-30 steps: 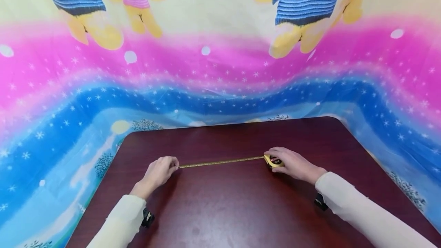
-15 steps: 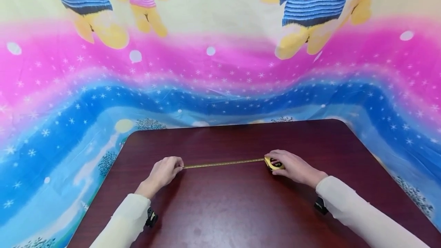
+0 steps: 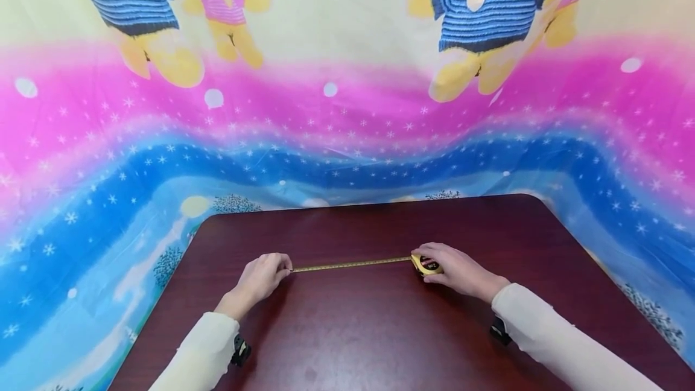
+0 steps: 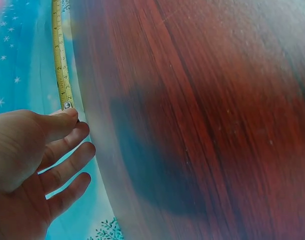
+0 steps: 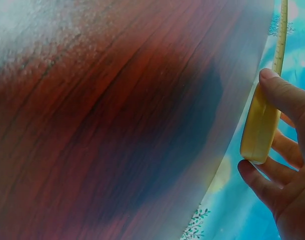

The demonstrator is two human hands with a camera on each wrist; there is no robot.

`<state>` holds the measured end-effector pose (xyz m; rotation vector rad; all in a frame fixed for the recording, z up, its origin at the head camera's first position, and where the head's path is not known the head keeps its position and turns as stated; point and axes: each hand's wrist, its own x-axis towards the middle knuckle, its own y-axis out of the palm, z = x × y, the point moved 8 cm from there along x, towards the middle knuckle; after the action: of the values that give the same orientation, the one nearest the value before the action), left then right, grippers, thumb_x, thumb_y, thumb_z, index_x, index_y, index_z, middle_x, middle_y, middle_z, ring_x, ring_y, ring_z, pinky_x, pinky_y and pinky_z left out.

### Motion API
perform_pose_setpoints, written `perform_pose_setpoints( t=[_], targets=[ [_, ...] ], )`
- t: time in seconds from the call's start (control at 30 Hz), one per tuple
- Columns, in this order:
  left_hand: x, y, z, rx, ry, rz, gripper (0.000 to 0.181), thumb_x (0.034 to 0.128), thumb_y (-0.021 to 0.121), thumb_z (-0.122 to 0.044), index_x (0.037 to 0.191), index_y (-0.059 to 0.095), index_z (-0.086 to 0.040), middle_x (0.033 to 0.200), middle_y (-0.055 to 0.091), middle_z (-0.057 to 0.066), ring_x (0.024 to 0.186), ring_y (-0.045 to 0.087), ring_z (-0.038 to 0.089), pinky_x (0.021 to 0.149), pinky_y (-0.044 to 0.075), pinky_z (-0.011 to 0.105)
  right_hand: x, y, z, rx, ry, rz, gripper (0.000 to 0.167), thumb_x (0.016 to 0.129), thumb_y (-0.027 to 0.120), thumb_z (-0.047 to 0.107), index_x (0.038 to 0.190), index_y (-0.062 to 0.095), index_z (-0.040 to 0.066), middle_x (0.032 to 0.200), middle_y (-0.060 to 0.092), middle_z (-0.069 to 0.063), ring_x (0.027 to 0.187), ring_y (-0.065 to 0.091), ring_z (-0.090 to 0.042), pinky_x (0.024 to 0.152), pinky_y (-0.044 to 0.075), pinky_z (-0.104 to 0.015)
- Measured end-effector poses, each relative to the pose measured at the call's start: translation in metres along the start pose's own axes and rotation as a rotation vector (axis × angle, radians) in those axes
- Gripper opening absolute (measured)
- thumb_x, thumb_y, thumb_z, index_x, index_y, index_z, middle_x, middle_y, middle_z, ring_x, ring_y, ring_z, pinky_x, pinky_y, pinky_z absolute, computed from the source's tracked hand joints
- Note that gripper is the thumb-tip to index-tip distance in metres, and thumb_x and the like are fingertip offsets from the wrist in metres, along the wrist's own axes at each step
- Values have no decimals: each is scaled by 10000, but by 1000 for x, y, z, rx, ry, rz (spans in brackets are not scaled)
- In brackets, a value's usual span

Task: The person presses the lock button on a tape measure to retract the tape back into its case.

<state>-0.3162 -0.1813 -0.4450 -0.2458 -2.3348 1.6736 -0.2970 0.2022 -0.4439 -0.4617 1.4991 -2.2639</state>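
Observation:
A yellow tape measure is gripped by my right hand, its blade drawn out to the left above the dark red table. My left hand pinches the blade's end between thumb and forefinger. In the left wrist view, the metal tip of the blade shows at the thumb of the left hand, the other fingers loosely bent. The right wrist view shows the yellow case between thumb and fingers of the right hand, the blade leaving its top.
The dark red table has rounded far corners. Behind it and along its sides hangs a cloth printed with bears, snowflakes and bushes. A black device sits at the left wrist and another at the right, by pale sleeves.
The hands have come somewhat closer together, and the visible stretch of blade between them is shorter. The head view has shifted slightly. Both holds are unchanged.

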Motion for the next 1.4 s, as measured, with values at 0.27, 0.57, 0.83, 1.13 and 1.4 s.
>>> perform_pose_setpoints(
  t=[0.27,0.57,0.83,1.13,1.4],
  targets=[
    [-2,0,1,6,0,-24,92,907,749,-118,854,722,-188,825,702,-65,705,576,71,707,527,349,4,5,7,12,-7,4,583,900,773,251,1436,558,165,1452,555,-118,1311,550,-313,1040,499,-517],
    [-1,5,-6,5,20,-21,91,897,758,-116,862,734,-196,849,714,-83,753,615,73,750,544,355,1,10,7,28,4,5,580,891,783,259,1422,569,169,1445,562,-103,1307,554,-299,1026,509,-500],
    [5,6,-11,7,33,-19,100,907,748,-116,868,732,-207,873,731,-72,755,627,78,752,546,358,4,11,8,29,12,8,578,894,780,255,1425,568,168,1446,562,-99,1301,558,-287,1035,506,-492],
    [5,7,-11,13,34,-18,104,923,729,-105,888,738,-204,916,746,-56,785,656,100,766,553,369,6,9,12,24,5,13,572,897,777,244,1425,570,165,1444,565,-102,1310,552,-300,1043,500,-502],
    [6,8,-19,1,43,-11,97,931,720,-110,912,746,-201,936,750,-35,828,676,118,788,559,385,6,6,13,11,-14,6,579,891,783,235,1426,572,170,1441,568,-100,1309,558,-303,1043,501,-506]
  ],
)
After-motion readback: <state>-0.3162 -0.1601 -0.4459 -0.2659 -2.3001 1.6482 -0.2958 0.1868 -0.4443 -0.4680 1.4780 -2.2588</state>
